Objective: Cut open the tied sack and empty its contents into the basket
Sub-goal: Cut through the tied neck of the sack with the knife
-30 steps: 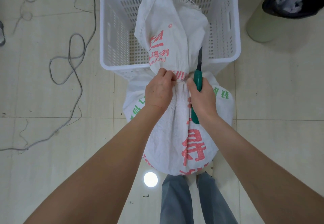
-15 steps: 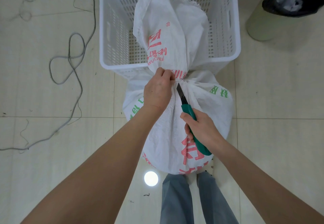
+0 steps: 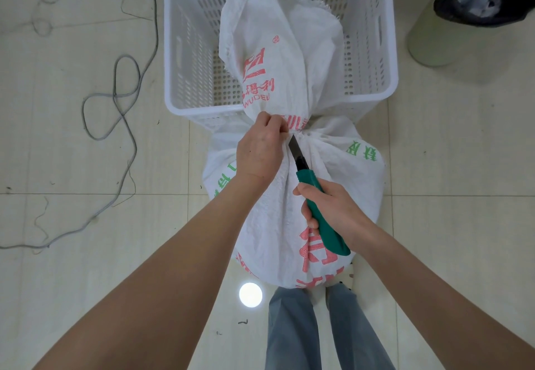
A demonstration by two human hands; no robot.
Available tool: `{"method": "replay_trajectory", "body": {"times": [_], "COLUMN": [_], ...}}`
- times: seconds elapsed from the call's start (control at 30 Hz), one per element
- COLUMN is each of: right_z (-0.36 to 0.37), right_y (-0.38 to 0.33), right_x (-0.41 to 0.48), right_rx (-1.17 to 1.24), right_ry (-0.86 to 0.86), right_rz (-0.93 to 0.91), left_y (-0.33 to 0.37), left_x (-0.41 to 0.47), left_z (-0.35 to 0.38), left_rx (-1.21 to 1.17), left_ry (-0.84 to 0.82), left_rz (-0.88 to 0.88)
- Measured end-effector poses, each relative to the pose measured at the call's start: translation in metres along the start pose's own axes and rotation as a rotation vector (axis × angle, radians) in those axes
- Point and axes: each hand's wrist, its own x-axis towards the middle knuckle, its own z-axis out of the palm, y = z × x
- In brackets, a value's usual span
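A: From the head view, where do we stand?

B: Our left hand is clenched on the gathered neck of the sack, which stands on the floor against the near wall of the basket; its loose top flops over into the basket. Our right hand grips the green-handled knife, blade tip at the tie, just beside the left fingers.

A: What could go wrong?

B: We judge the blade could slip toward our left fingers, being that close. It might also slice the cloth below the tie and spill contents on the floor.

A: Any writing?

B: Red characters above "WUDEU", and green characters we can't read
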Motion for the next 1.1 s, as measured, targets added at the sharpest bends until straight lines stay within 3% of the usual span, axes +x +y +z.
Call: {"method": "replay_trajectory", "body": {"times": [0.53,0.67,0.9,1.1], "right_z": [-0.001,0.000,0.003,0.002], "right_y": [-0.002,-0.001,0.004,0.008], "right_x": [0.004,0.007,0.015,0.010], "right_rx": [0.160,0.112,-0.180,-0.118], "right_ry": [-0.106,-0.068,0.080,0.042], "right_rz": [0.028,-0.012,-0.097,-0.067], "left_y": [-0.002,-0.001,-0.003,-0.003], "left_x": [-0.001,0.000,0.000,-0.001], "left_z": [0.001,0.000,-0.003,-0.002], "left_rx": [-0.010,-0.010,-0.024,-0.019], "left_ry": [0.003,0.000,0.008,0.012], "left_rz": [0.006,0.007,0.013,0.014]}}
